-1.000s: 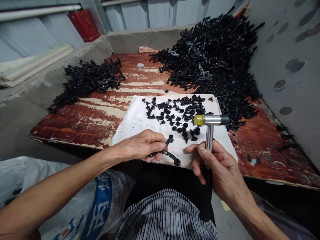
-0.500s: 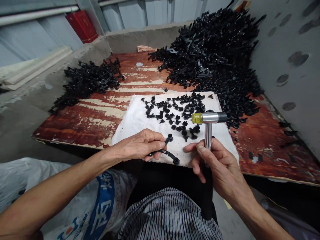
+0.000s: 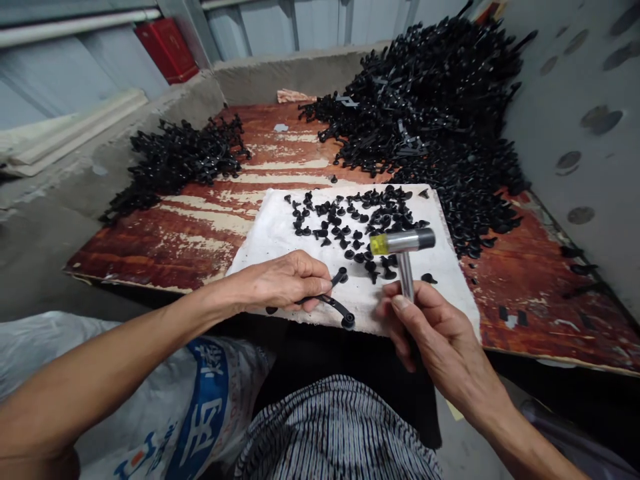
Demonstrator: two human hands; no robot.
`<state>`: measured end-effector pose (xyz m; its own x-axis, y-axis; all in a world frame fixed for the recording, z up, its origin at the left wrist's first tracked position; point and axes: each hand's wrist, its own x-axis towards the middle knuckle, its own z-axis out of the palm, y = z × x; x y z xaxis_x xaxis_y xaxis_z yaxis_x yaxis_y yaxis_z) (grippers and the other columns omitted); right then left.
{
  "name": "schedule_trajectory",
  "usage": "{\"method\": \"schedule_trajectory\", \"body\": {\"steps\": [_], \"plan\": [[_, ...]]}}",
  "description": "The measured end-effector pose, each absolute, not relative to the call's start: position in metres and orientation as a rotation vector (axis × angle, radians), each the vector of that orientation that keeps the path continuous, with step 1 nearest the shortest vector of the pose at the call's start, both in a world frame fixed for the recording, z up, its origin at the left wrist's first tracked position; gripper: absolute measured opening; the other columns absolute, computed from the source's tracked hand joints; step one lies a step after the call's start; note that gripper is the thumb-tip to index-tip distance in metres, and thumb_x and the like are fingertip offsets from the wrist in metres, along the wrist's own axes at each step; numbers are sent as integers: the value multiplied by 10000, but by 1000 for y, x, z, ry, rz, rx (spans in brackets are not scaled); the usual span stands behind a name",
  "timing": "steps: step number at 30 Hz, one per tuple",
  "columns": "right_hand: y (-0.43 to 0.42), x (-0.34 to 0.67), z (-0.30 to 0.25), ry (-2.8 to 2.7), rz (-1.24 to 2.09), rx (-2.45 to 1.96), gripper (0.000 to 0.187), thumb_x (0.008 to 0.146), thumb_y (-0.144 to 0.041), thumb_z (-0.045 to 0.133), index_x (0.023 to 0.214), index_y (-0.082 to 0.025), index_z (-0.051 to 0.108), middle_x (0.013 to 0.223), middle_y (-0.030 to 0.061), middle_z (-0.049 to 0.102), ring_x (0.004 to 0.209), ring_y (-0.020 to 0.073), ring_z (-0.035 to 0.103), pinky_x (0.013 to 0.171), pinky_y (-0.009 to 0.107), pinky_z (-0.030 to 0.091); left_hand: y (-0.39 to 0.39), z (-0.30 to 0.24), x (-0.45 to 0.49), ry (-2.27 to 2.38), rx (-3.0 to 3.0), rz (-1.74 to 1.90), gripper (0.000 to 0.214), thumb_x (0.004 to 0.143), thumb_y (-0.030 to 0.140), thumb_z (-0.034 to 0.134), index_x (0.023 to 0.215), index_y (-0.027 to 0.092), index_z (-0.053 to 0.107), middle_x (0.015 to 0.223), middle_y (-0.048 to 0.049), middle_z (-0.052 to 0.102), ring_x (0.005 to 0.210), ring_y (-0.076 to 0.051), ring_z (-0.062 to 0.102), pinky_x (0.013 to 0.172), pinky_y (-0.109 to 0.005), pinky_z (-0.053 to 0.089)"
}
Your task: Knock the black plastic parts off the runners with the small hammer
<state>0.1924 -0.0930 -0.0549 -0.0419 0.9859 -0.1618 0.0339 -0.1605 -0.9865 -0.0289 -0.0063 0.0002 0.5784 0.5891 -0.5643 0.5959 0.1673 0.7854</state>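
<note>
My left hand (image 3: pixel 300 280) pinches a black forked plastic part (image 3: pixel 336 303) near the front edge of the white cloth (image 3: pixel 265 233). Two arms of the part stick out to the right, each with a round end; the rest is hidden by the fingers. My right hand (image 3: pixel 435 313) grips a mallet (image 3: pixel 404 241) by its handle. The mallet head has a yellow tip on the left, a silver middle and a black tip on the right, and is raised above the cloth. Many small black stud-like pieces (image 3: pixel 357 235) lie scattered on the cloth beyond my hands.
A large heap of black parts (image 3: pixel 425 93) rises at the back right, and a smaller pile (image 3: pixel 185 153) lies at left. Beneath is a worn red-brown board (image 3: pixel 210 233). A spotted grey panel (image 3: pixel 575 120) bounds the right; a white printed sack (image 3: pixel 150 393) sits below left.
The mallet has moved slightly left, and its head has tilted. My right fingers have closed further around the handle. The left hand still holds the forked part in nearly the same place.
</note>
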Motion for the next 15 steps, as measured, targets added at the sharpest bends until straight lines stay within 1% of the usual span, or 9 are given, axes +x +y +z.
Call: {"method": "schedule_trajectory", "body": {"steps": [2, 3, 4, 5, 7, 10, 12, 14, 15], "plan": [[-94, 197, -51, -1393, 1176, -1392, 312, 957, -428, 543, 1196, -244, 625, 822, 35, 705, 562, 146, 628, 450, 247, 529, -4, 2, -29, 1057, 1514, -26, 358, 846, 389, 578, 573, 173, 492, 415, 56, 362, 364, -46, 283, 362, -182, 180], [-94, 199, -47, -1517, 1062, -1390, 343, 960, -374, 539, 1267, -243, 615, 934, 70, 738, 720, 190, 706, 576, 292, 598, -3, 4, -28, 1061, 1530, -30, 352, 842, 379, 578, 567, 176, 491, 409, 55, 357, 361, -48, 276, 359, -186, 176], [-94, 202, -43, -1636, 949, -1359, 377, 958, -314, 532, 1321, -244, 602, 1072, 96, 746, 905, 230, 731, 725, 341, 625, -2, 5, -28, 1063, 1546, -37, 347, 840, 368, 574, 562, 178, 490, 406, 55, 352, 359, -49, 271, 357, -189, 172], [-94, 204, -38, -1746, 852, -1305, 417, 954, -254, 518, 1366, -253, 583, 1196, 102, 726, 1059, 252, 708, 852, 378, 610, -2, 5, -27, 1067, 1562, -46, 340, 839, 356, 568, 559, 180, 487, 406, 54, 351, 357, -50, 269, 357, -193, 171], [-94, 207, -27, -1920, 699, -1190, 518, 947, -152, 486, 1441, -304, 528, 1333, 68, 673, 1186, 247, 660, 980, 402, 561, 0, 7, -27, 1070, 1595, -67, 326, 841, 336, 554, 562, 182, 487, 414, 54, 356, 356, -51, 273, 360, -197, 176], [-95, 207, -16, -2026, 505, -1105, 669, 939, -78, 466, 1529, -384, 392, 1362, 39, 655, 1108, 227, 701, 966, 381, 574, 1, 7, -28, 1061, 1649, -89, 302, 841, 320, 542, 576, 180, 502, 433, 50, 375, 365, -57, 292, 367, -206, 190], [-94, 207, -16, -2031, 441, -1113, 697, 940, -83, 463, 1563, -364, 326, 1287, 76, 695, 1005, 238, 733, 876, 375, 616, 1, 7, -28, 1055, 1678, -92, 293, 841, 310, 533, 579, 180, 506, 441, 46, 388, 374, -63, 310, 375, -211, 199], [-93, 207, -18, -2071, 481, -1170, 653, 942, -112, 450, 1553, -327, 368, 1131, 103, 752, 885, 258, 751, 771, 398, 645, 1, 6, -28, 1067, 1683, -91, 294, 841, 303, 525, 574, 182, 500, 438, 46, 387, 375, -64, 311, 382, -213, 202], [-93, 208, -18, -2098, 529, -1204, 624, 939, -127, 452, 1531, -320, 416, 1084, 105, 764, 859, 270, 753, 753, 424, 649, 1, 6, -29, 1068, 1679, -86, 296, 841, 301, 521, 571, 183, 495, 435, 48, 384, 372, -64, 306, 383, -214, 203]]}}
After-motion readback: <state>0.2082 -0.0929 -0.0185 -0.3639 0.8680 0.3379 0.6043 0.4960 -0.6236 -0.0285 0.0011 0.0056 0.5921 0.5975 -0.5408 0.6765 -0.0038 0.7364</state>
